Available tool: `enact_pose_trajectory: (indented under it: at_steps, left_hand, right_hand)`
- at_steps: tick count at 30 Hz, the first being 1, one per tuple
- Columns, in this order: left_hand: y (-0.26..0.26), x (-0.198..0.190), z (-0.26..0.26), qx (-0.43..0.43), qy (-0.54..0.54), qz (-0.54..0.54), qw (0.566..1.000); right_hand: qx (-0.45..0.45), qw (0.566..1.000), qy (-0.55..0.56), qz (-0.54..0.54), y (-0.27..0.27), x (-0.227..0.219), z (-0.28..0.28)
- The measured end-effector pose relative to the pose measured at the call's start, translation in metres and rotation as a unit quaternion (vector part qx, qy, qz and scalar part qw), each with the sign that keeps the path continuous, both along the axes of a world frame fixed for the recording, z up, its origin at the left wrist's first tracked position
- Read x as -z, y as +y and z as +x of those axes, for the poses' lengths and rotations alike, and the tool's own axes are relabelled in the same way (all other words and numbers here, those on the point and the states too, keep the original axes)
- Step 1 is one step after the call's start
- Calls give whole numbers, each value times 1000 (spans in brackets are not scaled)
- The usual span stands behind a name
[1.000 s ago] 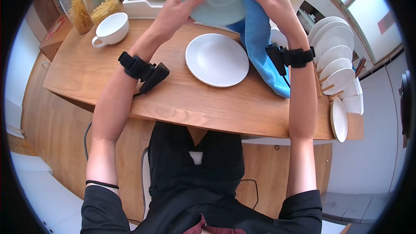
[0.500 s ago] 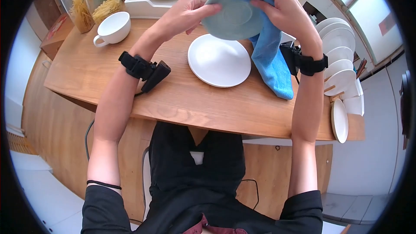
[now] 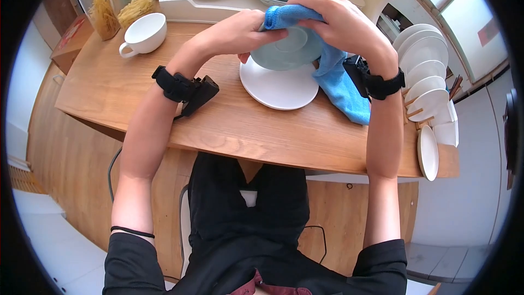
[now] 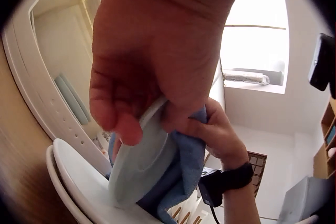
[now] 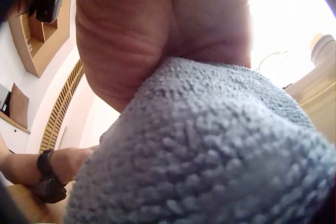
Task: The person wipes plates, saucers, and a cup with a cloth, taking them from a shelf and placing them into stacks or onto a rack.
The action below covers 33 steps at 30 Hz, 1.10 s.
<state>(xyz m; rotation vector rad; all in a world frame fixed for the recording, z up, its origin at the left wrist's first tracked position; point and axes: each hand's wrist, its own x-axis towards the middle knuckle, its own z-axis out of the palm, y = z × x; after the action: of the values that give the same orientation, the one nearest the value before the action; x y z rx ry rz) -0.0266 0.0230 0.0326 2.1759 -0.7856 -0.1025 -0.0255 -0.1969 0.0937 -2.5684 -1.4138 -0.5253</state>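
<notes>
Left hand grips the green plate; right hand clutches the blue cloth over it.

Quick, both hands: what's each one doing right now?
Left hand: gripping the green plate's rim.
Right hand: holding the blue cloth against that plate.

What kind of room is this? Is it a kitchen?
Most likely a kitchen or dining corner. White plates stand in a wooden dish rack, glass jars of dry pasta sit on the wooden table, and both hands wipe a pale green plate with a blue cloth.
</notes>
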Motion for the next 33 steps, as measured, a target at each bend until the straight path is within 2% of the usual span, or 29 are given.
enact_pose_trajectory:
  at_steps: [6,11,18,21,23,25,27,29,30,32,33]
  left_hand:
    - [3,6,8,17,12,-10,1000]
    - [4,8,10,31,29,-28,999]
    - [4,6,7,46,20,-49,998]
    - [7,7,10,47,2,-89,995]
    - [9,5,13,41,-4,-114,993]
    - [8,5,15,6,-12,-208,978]
    - [6,5,16,-5,-11,-233,972]
    - [8,5,17,13,12,-307,951]
    - [7,7,18,9,12,-299,954]
    - [5,10,21,1,55,-398,916]
    - [6,8,21,1,54,-388,920]
  right_hand:
    - [-29,997,59,40,-6,-3,3]
    - [2,991,131,24,-15,-2,10]
    - [27,988,154,-4,-22,-2,14]
    - [6,989,142,29,-25,2,22]
    - [12,984,115,139,-27,4,28]
    - [17,977,126,171,-20,-3,20]
    - [58,963,163,208,-16,-11,11]
    - [34,953,175,244,-14,-4,18]
    - [12,943,186,274,-9,-2,18]
    - [15,936,183,301,-3,1,17]
    - [24,930,178,320,-1,0,15]
